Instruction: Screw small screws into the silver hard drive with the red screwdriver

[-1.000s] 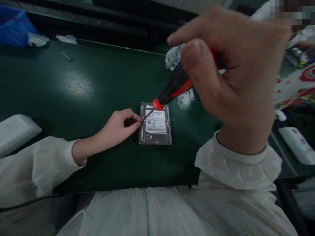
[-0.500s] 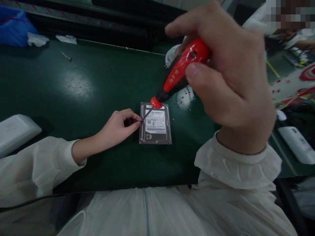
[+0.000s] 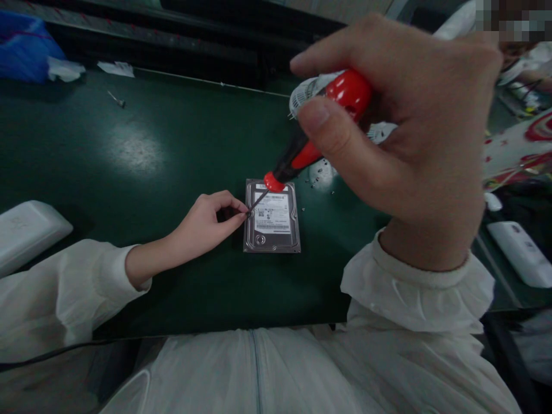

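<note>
A hard drive [image 3: 278, 240] lies flat on the green table, its label side up. My right hand [image 3: 414, 132] is closed around the red and black handle of a screwdriver [image 3: 295, 156], held at a slant above the drive. The shaft runs down to the drive's left edge. There my left hand [image 3: 215, 221] pinches the screwdriver's tip between thumb and fingertips. Whether a screw sits under the tip is hidden by the fingers. Several small screws [image 3: 318, 175] lie scattered to the right of the drive, partly behind my right hand.
A white case [image 3: 32, 236] rests at the left, a blue bag [image 3: 26, 49] at the back left. Behind the right hand is a white slotted object [image 3: 302, 98]. Another white device [image 3: 521, 253] lies at the right, and part of a co-worker shows at the upper right.
My right hand has turned on the handle, its thumb shifting left across it and the knuckles swinging right. The left hand, the drive and the tip stay in place.
</note>
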`<state>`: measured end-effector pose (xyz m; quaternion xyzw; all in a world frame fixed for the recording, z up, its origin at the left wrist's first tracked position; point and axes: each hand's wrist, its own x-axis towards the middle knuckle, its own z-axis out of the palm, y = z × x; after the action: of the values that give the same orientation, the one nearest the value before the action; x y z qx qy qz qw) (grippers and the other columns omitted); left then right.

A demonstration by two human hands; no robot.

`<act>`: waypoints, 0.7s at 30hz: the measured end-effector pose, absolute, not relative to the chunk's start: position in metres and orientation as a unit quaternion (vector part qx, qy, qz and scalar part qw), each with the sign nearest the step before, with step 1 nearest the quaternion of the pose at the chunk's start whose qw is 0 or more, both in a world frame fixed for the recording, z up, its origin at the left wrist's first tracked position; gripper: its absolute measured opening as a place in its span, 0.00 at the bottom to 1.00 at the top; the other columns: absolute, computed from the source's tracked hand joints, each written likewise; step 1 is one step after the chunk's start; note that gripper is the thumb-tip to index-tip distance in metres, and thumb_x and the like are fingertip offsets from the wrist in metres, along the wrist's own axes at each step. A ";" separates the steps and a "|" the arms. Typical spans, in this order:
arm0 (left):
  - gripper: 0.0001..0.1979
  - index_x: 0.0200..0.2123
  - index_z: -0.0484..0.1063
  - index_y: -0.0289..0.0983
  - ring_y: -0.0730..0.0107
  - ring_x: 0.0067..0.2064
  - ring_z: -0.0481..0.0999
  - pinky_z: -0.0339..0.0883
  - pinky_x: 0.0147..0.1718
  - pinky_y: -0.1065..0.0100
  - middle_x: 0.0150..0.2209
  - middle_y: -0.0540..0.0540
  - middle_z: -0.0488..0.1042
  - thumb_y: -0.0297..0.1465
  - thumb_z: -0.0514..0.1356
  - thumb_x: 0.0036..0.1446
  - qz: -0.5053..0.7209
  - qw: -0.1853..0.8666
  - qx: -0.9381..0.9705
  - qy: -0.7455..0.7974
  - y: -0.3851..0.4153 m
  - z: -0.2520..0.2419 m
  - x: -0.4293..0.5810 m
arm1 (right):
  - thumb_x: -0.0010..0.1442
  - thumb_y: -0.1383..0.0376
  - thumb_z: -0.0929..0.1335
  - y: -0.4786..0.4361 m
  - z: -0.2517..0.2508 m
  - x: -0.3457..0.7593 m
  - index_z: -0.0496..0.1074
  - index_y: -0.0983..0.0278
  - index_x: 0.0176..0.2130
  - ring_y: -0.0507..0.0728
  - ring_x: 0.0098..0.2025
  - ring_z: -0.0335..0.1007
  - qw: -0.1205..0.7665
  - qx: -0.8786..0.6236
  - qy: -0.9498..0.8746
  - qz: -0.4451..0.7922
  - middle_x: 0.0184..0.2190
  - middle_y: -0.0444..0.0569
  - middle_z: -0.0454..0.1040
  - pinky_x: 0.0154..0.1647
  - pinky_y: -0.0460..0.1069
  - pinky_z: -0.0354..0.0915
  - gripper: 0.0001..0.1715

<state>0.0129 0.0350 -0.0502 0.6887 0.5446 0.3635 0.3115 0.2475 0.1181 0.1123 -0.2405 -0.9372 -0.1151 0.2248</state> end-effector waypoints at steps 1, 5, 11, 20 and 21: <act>0.08 0.39 0.80 0.37 0.66 0.37 0.78 0.70 0.34 0.68 0.36 0.48 0.80 0.35 0.64 0.63 0.364 0.312 0.687 0.545 0.035 -0.050 0.013 | 0.74 0.47 0.49 0.118 0.113 0.248 0.72 0.60 0.56 0.50 0.39 0.67 0.226 -0.241 -0.938 -0.108 0.43 0.41 0.72 0.50 0.49 0.64 0.35; 0.08 0.39 0.81 0.38 0.66 0.37 0.78 0.70 0.35 0.68 0.36 0.48 0.80 0.36 0.64 0.63 0.369 0.318 0.682 0.545 0.034 -0.050 0.013 | 0.73 0.53 0.52 0.116 0.113 0.250 0.69 0.64 0.59 0.52 0.41 0.66 0.232 -0.196 -0.950 -0.070 0.43 0.44 0.68 0.52 0.49 0.66 0.31; 0.08 0.40 0.81 0.38 0.66 0.38 0.78 0.71 0.35 0.68 0.37 0.48 0.80 0.35 0.64 0.64 0.360 0.312 0.689 0.547 0.035 -0.052 0.012 | 0.74 0.46 0.51 0.115 0.113 0.248 0.71 0.61 0.56 0.51 0.37 0.65 0.231 -0.228 -0.941 -0.097 0.44 0.42 0.73 0.50 0.50 0.63 0.34; 0.09 0.38 0.80 0.37 0.64 0.38 0.79 0.71 0.36 0.67 0.37 0.47 0.81 0.36 0.63 0.63 0.358 0.316 0.684 0.551 0.034 -0.048 0.014 | 0.74 0.48 0.52 0.115 0.114 0.246 0.72 0.61 0.55 0.51 0.40 0.70 0.246 -0.218 -0.939 -0.101 0.46 0.42 0.75 0.52 0.49 0.67 0.32; 0.09 0.38 0.80 0.37 0.64 0.38 0.79 0.72 0.36 0.67 0.37 0.47 0.81 0.36 0.63 0.63 0.357 0.317 0.684 0.552 0.034 -0.048 0.014 | 0.74 0.48 0.51 0.115 0.114 0.246 0.72 0.61 0.55 0.51 0.41 0.70 0.247 -0.218 -0.939 -0.100 0.48 0.42 0.75 0.52 0.49 0.67 0.33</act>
<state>0.0138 0.0344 -0.0481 0.6836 0.5525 0.3566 0.3166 0.2456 0.1145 0.1138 -0.2177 -0.9389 -0.0996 0.2472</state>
